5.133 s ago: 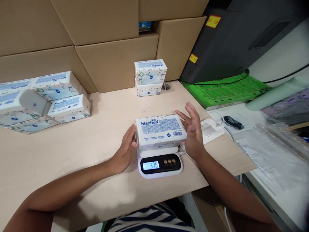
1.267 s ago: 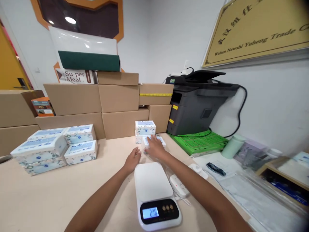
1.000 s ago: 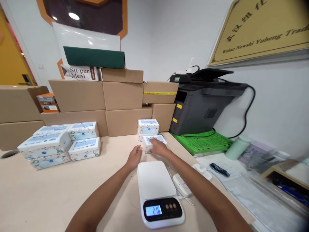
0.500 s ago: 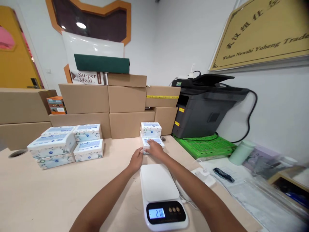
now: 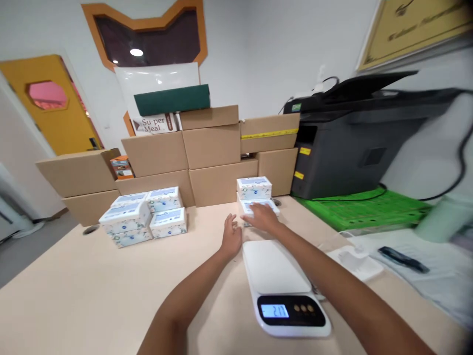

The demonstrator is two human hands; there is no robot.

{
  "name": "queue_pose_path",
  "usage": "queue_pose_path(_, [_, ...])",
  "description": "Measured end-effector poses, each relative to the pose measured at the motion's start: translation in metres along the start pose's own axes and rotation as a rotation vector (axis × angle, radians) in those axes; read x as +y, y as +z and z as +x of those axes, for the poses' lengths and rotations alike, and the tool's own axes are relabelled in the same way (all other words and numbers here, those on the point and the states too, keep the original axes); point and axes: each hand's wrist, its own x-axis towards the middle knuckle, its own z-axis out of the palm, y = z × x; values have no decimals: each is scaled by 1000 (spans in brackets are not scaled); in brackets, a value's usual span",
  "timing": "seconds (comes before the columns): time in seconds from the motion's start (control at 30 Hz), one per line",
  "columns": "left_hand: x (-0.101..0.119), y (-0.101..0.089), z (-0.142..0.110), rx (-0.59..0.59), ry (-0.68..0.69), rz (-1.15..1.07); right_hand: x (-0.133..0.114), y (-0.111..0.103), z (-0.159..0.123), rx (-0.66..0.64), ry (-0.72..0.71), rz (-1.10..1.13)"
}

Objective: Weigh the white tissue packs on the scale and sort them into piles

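Observation:
My right hand [image 5: 261, 218] lies over the front of a white tissue pack [image 5: 271, 204] with blue print. Its fingers are spread on the pack's top and near edge, not wrapped round it. Behind sits a second tissue pack [image 5: 254, 188], higher than the front one. My left hand [image 5: 232, 235] is just to the left, apart from the pack, fingers loosely spread and holding nothing. Between my forearms lies a white digital scale [image 5: 275, 268], its plate bare and its display lit with digits.
Several tissue packs [image 5: 168, 224] stand stacked at the left. Cardboard boxes [image 5: 212, 148] form a wall along the back. A dark printer [image 5: 340, 153] stands at the right by a green crate [image 5: 358, 209]. Nearer me lie a white power adapter [image 5: 354, 261] and a dark folded object [image 5: 402, 259].
My left hand has come away from the front tissue pack and opened beside it. My right hand stays on that pack. The view has turned left, so everything sits further right.

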Motion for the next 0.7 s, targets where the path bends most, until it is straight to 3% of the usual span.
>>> queue_pose_path(0.1, [-2, -50, -20, 101, 53, 57, -23, -3, -2, 18, -104, 47])
queue_pose_path(0.2, [-6, -124, -38, 282, 93, 140, -60, 3, 2, -66, -252, 104])
queue_pose_path(0.3, [-16, -193, -53, 443, 93, 245, -103, 24, 12, -198, -313, 182])
queue_pose_path(0.37, [-23, -223, -58, 533, 60, 302, -133, 43, 22, -269, -299, 251])
queue_pose_path(0.43, [-30, -237, -60, 612, 22, 337, -160, 62, 32, -306, -252, 324])
queue_pose_path(0.53, [-39, -237, -60, 670, 9, 359, -189, 87, 44, -284, -140, 413])
queue_pose_path(0.7, [-45, -230, -63, 669, 27, 359, -196, 112, 56, -190, 19, 509])
